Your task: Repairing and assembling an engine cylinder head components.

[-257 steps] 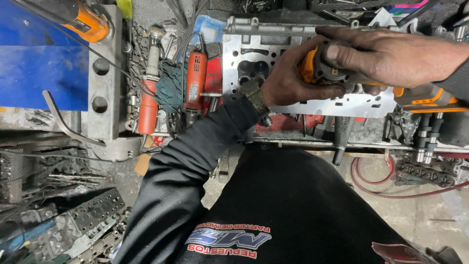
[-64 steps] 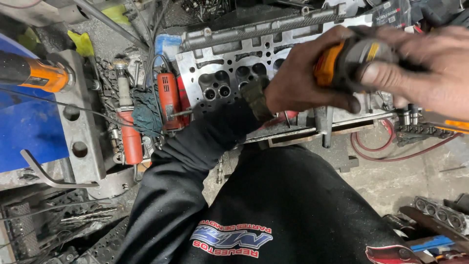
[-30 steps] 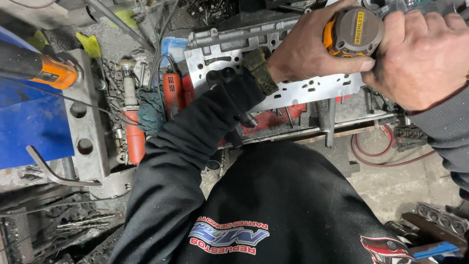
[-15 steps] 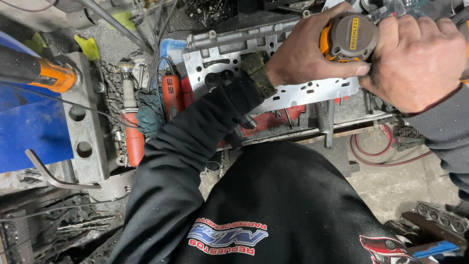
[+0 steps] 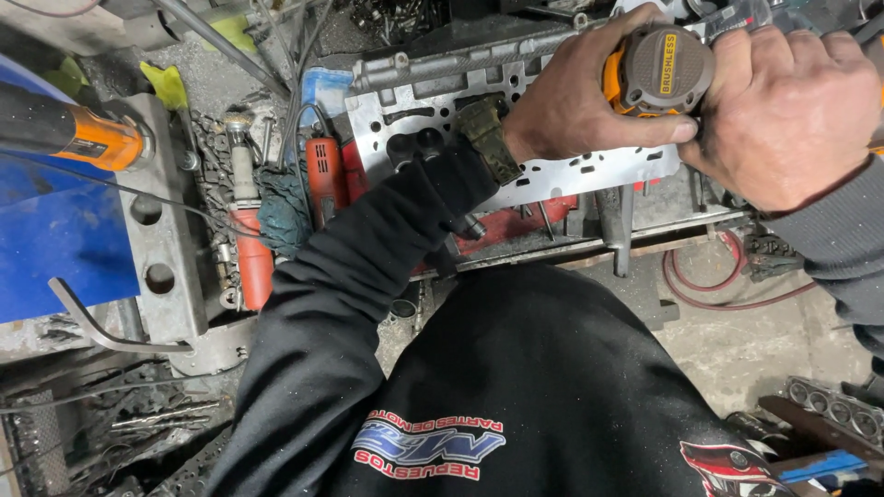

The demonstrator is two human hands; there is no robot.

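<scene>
Head view: left hand (image 5: 575,92) and right hand (image 5: 783,115) both clenched around orange-black power tool (image 5: 656,72), over grey cylinder head (image 5: 405,138) near table's front edge; cluttered left.

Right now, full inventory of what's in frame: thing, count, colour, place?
power tool: 1, orange and dark grey, top right, gripped by both hands
cylinder head: 1, silver metal, top centre, under the tool
red tools: 2, red, left of the cylinder head, lying on the bench
orange-collared tool: 1, black and orange, far left
blue sheet: 1, blue, left edge
grey drilled block: 1, grey, beside the blue sheet
bent metal bar: 1, grey, lower left
red hose: 1, red, on the floor at right
green rag: 1, dark green, between the red tools
left hand: 1, on the tool's left side
right hand: 1, around the tool's right side
</scene>
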